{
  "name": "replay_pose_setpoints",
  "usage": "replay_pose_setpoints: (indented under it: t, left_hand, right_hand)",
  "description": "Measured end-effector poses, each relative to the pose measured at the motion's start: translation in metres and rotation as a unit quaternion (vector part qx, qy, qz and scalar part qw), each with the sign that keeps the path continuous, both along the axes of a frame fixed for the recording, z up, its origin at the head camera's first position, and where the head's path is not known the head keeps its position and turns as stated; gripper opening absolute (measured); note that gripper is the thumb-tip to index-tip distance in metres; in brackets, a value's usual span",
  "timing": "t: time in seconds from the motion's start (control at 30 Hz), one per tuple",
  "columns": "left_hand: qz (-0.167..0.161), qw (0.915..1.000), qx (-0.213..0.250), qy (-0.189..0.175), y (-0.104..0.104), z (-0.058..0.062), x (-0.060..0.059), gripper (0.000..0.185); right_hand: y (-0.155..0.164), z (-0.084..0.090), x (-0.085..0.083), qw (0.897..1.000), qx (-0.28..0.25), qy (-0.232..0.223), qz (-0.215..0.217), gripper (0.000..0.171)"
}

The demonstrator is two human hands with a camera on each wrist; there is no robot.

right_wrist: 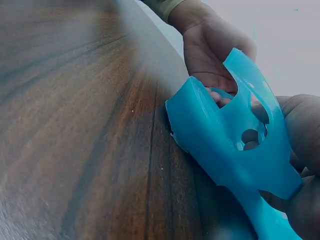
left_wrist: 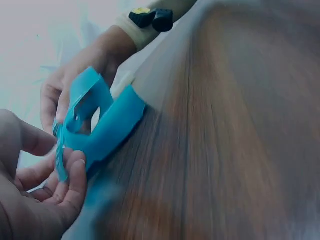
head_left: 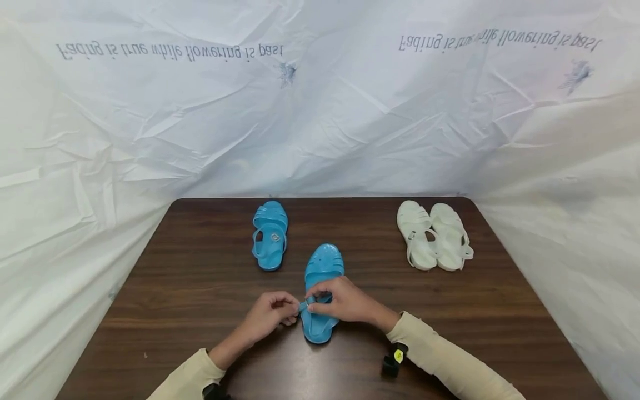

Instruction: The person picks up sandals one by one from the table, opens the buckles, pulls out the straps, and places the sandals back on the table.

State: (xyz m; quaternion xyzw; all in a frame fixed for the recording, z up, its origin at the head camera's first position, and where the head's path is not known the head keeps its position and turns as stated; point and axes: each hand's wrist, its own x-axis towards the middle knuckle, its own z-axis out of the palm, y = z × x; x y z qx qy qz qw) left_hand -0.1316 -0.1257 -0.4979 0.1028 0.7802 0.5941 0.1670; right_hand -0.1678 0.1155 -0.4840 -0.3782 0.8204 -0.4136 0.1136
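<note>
A blue jelly sandal (head_left: pixel 320 289) lies on the dark wood table (head_left: pixel 175 311) with its heel toward me. My left hand (head_left: pixel 272 315) pinches the free end of its ankle strap (head_left: pixel 303 305) at the sandal's left side. My right hand (head_left: pixel 342 300) grips the strap and buckle over the heel. In the left wrist view the strap end (left_wrist: pixel 61 160) sits between thumb and fingers, with the heel (left_wrist: pixel 107 127) beside it. The right wrist view shows the blue heel cup (right_wrist: pixel 235 145) close up and my left hand (right_wrist: pixel 212 50) behind it.
A second blue sandal (head_left: pixel 270 234) lies farther back on the left. A pair of white sandals (head_left: pixel 434 234) sits side by side at the back right. Crinkled white sheeting (head_left: pixel 320 111) walls the table on three sides.
</note>
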Motion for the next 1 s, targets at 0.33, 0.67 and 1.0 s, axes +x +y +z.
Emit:
replay_pose_setpoints:
  t: [0.33,0.67,1.0]
  left_hand:
    - [-0.015,0.9980,0.055,-0.026,-0.003,-0.008,-0.003,0.022]
    - [-0.003,0.9987,0.048,-0.017,0.000,-0.009,-0.003,0.024]
    - [-0.039,0.9983,0.027,-0.035,-0.009,-0.006,-0.006,0.022]
  right_hand:
    - [0.000,-0.002,0.000,1.000,-0.015,-0.009,-0.018,0.025]
    - [-0.008,-0.002,0.000,1.000,-0.019,-0.019,-0.011,0.020]
    - [-0.006,-0.005,0.002,0.999,-0.026,-0.015,-0.026,0.019]
